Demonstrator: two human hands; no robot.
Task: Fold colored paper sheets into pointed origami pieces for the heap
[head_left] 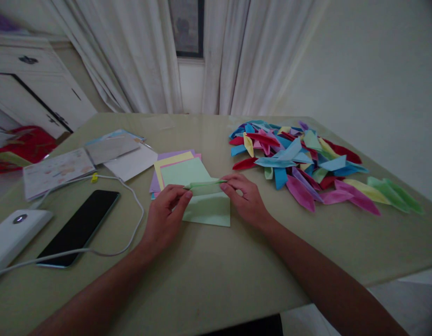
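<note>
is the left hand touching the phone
No, the left hand pinches one end of the folded paper, apart from the phone.

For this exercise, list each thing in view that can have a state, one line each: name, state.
Green paper: folded, held at both ends
Left hand: closed on the paper's left end
Right hand: pinching the paper's right end
Paper stack: flat, edges uneven
Folded pieces: heaped loosely
Phone: lying flat, screen dark
Cable: loosely looped, crossing the phone
White device: lying flat
Curtains: parted at the window
Drawer: shut
</note>
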